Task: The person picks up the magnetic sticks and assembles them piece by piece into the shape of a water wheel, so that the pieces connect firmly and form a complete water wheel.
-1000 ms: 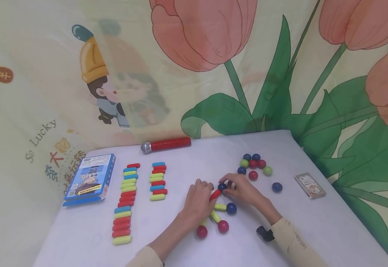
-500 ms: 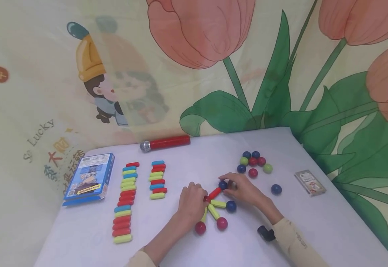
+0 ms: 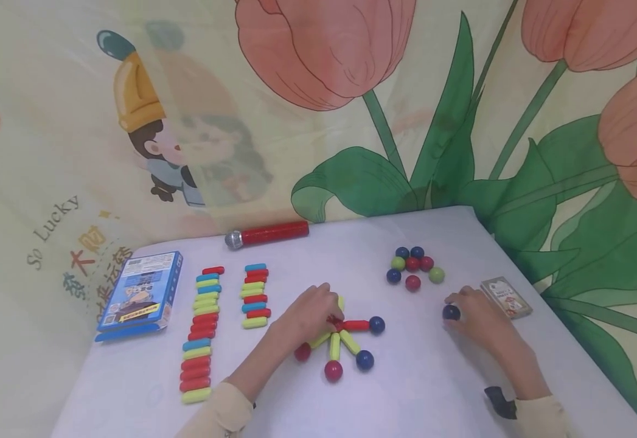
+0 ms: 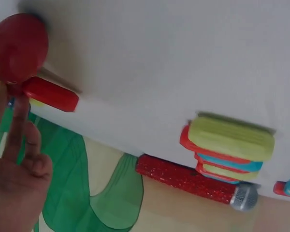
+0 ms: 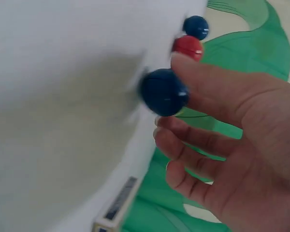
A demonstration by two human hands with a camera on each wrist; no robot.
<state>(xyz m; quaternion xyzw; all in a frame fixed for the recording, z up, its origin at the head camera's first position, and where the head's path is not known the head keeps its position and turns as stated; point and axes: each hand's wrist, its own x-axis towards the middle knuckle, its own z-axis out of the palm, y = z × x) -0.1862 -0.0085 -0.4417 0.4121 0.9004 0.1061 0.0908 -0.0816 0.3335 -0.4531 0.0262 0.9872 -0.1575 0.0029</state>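
In the head view my left hand [image 3: 309, 313] pinches the middle of a star-shaped build of magnetic-looking sticks and balls. Yellow sticks [image 3: 334, 347] and a red stick [image 3: 356, 325] spread from its hub, which my fingers partly cover. Red balls [image 3: 333, 370] and blue balls [image 3: 376, 325] cap several of the sticks. One red ball [image 4: 19, 48] looms large in the left wrist view, close to those fingers. Farther right, my right hand [image 3: 485, 322] holds a loose dark blue ball [image 5: 164, 92] between thumb and fingers, at the tabletop.
Red, blue and yellow sticks lie in two columns, one long [image 3: 200, 334] and one short [image 3: 255, 298]. A blue box [image 3: 140, 289] is at far left, a red microphone [image 3: 269, 234] at the back. Loose balls [image 3: 412, 264] cluster behind; a small card box [image 3: 507, 297] lies beside my right hand.
The star has turned clockwise under my left hand. My right hand has left the blue ball on the red stick and moved right to the loose blue ball.
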